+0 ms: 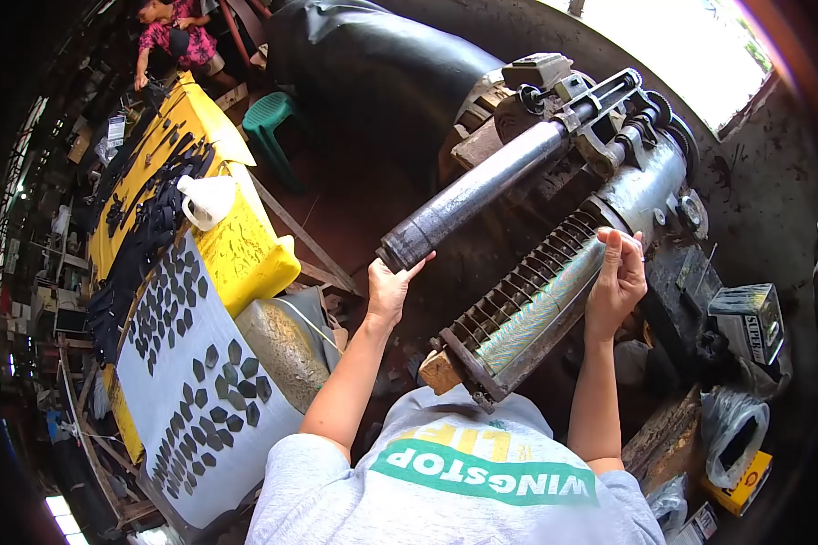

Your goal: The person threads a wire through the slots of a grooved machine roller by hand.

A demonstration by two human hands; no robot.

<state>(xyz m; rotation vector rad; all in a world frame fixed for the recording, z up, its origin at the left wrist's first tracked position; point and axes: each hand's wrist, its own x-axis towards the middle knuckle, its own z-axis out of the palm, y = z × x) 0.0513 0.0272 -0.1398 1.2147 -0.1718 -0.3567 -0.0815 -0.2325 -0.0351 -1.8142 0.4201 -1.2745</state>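
A metal machine fills the centre right, with a long ribbed cylinder point(536, 318) lying behind a row of curved metal fins point(509, 280). Above it, a smooth steel roller arm point(482, 186) slants down to the left from the gears. My left hand point(394, 289) is wrapped round the lower end of this roller arm. Near the upper end of the ribbed cylinder, my right hand point(616, 283) is raised with its fingers pinched together; whatever they may hold is too small to make out.
At left, a yellow-covered table point(236, 263) bears dark straps and a white jug point(207, 201). Many dark pieces lie on a grey sheet point(145, 409). A green stool point(268, 113) and a person point(180, 36) are farther back. A battery point(747, 322) stands at right.
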